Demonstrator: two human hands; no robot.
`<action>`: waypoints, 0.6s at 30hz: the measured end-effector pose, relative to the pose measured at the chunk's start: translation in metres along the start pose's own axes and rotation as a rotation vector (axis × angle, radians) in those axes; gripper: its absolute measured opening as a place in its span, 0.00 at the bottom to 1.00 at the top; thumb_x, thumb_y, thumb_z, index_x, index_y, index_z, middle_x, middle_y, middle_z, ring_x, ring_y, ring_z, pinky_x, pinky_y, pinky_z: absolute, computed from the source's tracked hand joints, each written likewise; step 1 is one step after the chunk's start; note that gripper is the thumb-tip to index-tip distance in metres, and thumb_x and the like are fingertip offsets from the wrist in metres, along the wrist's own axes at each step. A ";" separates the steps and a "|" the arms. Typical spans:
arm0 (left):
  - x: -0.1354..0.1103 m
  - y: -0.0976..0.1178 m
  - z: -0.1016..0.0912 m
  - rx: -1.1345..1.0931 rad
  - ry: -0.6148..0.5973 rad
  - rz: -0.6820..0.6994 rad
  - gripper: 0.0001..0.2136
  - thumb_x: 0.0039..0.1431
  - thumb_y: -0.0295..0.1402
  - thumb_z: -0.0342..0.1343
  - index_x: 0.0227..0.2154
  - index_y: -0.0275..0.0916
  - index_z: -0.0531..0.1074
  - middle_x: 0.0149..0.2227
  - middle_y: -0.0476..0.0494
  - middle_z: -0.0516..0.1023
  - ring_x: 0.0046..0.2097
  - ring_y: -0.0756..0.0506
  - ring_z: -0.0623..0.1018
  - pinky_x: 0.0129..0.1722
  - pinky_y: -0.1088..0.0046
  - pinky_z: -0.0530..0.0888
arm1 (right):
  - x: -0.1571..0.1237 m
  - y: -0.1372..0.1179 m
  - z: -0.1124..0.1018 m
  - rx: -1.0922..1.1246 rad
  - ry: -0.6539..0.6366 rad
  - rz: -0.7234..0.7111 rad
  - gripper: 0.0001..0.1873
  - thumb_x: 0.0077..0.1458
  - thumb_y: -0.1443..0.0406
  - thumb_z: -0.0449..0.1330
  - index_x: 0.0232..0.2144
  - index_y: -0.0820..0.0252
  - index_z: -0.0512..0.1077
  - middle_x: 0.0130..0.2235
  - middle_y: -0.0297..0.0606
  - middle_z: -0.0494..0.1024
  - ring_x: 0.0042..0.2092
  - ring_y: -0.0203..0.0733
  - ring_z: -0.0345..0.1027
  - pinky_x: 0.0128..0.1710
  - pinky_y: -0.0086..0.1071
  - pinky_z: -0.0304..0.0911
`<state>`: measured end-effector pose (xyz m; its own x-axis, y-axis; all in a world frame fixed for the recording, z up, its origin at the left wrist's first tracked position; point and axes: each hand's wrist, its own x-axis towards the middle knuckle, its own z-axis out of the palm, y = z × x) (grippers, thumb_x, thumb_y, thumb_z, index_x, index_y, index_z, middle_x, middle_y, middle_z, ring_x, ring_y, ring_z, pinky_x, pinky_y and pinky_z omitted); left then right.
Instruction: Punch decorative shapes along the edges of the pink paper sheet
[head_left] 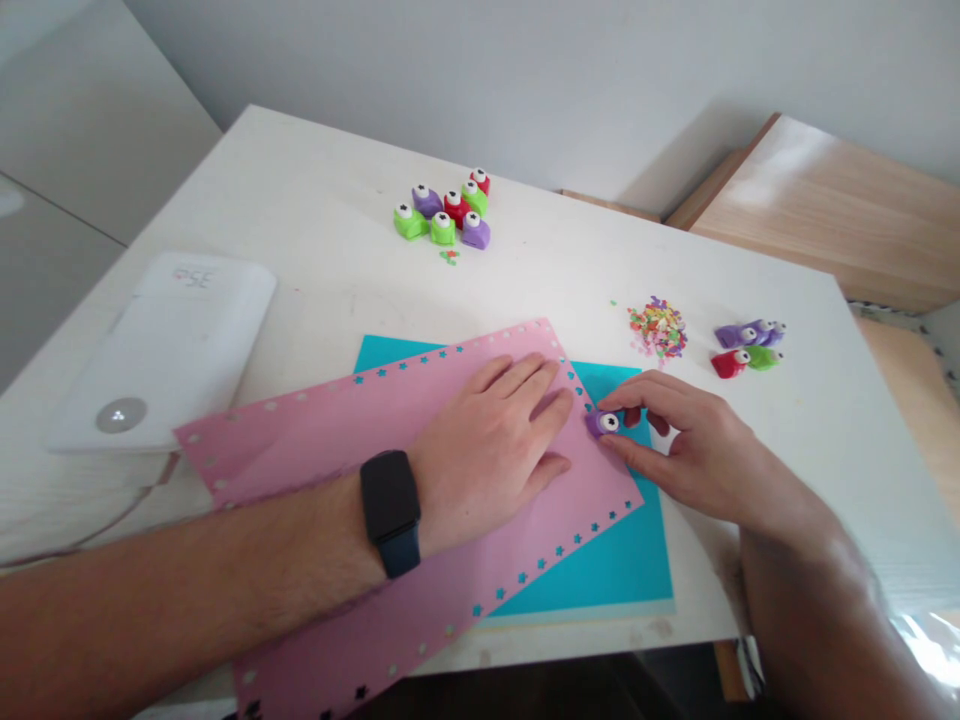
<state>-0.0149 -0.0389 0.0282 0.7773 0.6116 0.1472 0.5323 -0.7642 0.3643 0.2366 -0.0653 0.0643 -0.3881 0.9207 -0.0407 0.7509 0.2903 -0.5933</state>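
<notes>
Pink paper (337, 430) lies nearest, its near part reaching past the edge of the white table (322, 240), and small punched holes run along its borders. On it the left hand (495, 450) rests flat with spread fingers, grasping nothing; I judge that it presses so that the paper does not slide. A dark watch (390, 505) is on this wrist. A blue sheet (600, 560) lies partly under the pink paper. At the right edge of the pink paper, the right hand (690, 430) pinches a purple punch (603, 423) between thumb and fingers, probably to keep it aligned with the holes. Left of the pink paper is a white device (165, 350). Beyond the pink paper's right end, coloured paper bits (658, 328) form a pile, and a small group of punches (759, 356) lies farther right. Farthest beyond the pink paper, seven more punches (454, 210) are gathered, perhaps to stay out of the way.
</notes>
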 end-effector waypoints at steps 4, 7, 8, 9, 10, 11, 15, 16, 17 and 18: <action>0.000 0.000 0.000 0.008 -0.006 -0.001 0.23 0.71 0.42 0.54 0.62 0.33 0.69 0.68 0.28 0.66 0.71 0.33 0.62 0.71 0.49 0.58 | 0.000 -0.001 0.000 0.003 0.001 0.004 0.09 0.61 0.65 0.66 0.45 0.54 0.77 0.40 0.35 0.77 0.40 0.39 0.70 0.41 0.35 0.67; 0.000 0.000 0.000 0.010 -0.006 -0.001 0.23 0.71 0.42 0.54 0.62 0.33 0.69 0.68 0.28 0.66 0.71 0.33 0.62 0.71 0.49 0.58 | 0.000 -0.001 -0.001 0.006 -0.004 0.002 0.09 0.61 0.65 0.66 0.45 0.54 0.77 0.40 0.35 0.77 0.40 0.39 0.70 0.41 0.35 0.67; 0.000 0.000 0.000 0.010 -0.005 -0.002 0.23 0.71 0.42 0.54 0.62 0.33 0.70 0.68 0.28 0.66 0.71 0.33 0.63 0.71 0.49 0.58 | 0.000 -0.001 -0.001 0.006 -0.008 0.003 0.09 0.61 0.65 0.66 0.45 0.54 0.77 0.40 0.35 0.77 0.40 0.39 0.70 0.42 0.35 0.67; 0.000 0.000 0.000 0.009 -0.004 -0.003 0.23 0.71 0.42 0.54 0.62 0.33 0.70 0.68 0.28 0.67 0.71 0.33 0.63 0.71 0.49 0.58 | 0.000 -0.001 -0.001 0.006 -0.011 0.005 0.09 0.61 0.65 0.66 0.45 0.54 0.77 0.40 0.36 0.77 0.40 0.39 0.71 0.42 0.35 0.67; 0.000 0.001 0.000 0.008 -0.002 -0.003 0.23 0.70 0.42 0.54 0.62 0.33 0.70 0.68 0.28 0.67 0.71 0.33 0.63 0.71 0.49 0.58 | 0.000 -0.001 -0.002 0.006 -0.014 0.006 0.09 0.61 0.65 0.66 0.45 0.54 0.77 0.40 0.36 0.77 0.40 0.39 0.71 0.42 0.35 0.67; 0.000 0.000 0.000 0.008 -0.001 -0.005 0.23 0.70 0.42 0.54 0.62 0.33 0.70 0.68 0.28 0.67 0.71 0.33 0.63 0.71 0.50 0.58 | 0.000 -0.002 -0.002 0.007 -0.016 0.007 0.09 0.61 0.65 0.66 0.45 0.54 0.77 0.40 0.36 0.77 0.41 0.39 0.71 0.42 0.35 0.67; 0.000 0.000 0.000 0.011 -0.004 -0.005 0.24 0.71 0.42 0.54 0.62 0.33 0.69 0.68 0.29 0.66 0.71 0.33 0.62 0.71 0.50 0.58 | -0.001 -0.003 -0.002 0.009 -0.014 0.011 0.09 0.61 0.65 0.65 0.45 0.54 0.77 0.41 0.36 0.77 0.41 0.40 0.71 0.42 0.35 0.67; 0.000 0.000 0.000 0.012 -0.006 -0.004 0.24 0.71 0.42 0.54 0.63 0.33 0.69 0.68 0.29 0.66 0.71 0.33 0.62 0.71 0.50 0.58 | -0.001 -0.003 -0.002 0.010 -0.014 0.012 0.10 0.61 0.65 0.65 0.45 0.54 0.77 0.41 0.36 0.77 0.41 0.40 0.71 0.42 0.35 0.67; 0.000 0.000 0.000 0.013 -0.008 -0.002 0.24 0.71 0.42 0.53 0.63 0.33 0.69 0.68 0.29 0.66 0.71 0.33 0.62 0.71 0.49 0.58 | -0.001 -0.003 -0.001 0.010 -0.015 0.012 0.10 0.61 0.66 0.65 0.45 0.54 0.77 0.41 0.36 0.77 0.41 0.40 0.71 0.42 0.35 0.67; 0.000 0.000 0.000 0.015 -0.008 -0.002 0.24 0.71 0.42 0.53 0.63 0.33 0.69 0.68 0.29 0.66 0.71 0.33 0.62 0.71 0.49 0.58 | -0.001 -0.002 -0.001 0.010 -0.016 0.012 0.10 0.61 0.66 0.65 0.46 0.54 0.77 0.41 0.36 0.77 0.41 0.40 0.71 0.43 0.35 0.67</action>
<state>-0.0149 -0.0389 0.0283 0.7791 0.6113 0.1387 0.5386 -0.7660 0.3510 0.2358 -0.0664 0.0667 -0.3874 0.9199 -0.0604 0.7499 0.2764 -0.6010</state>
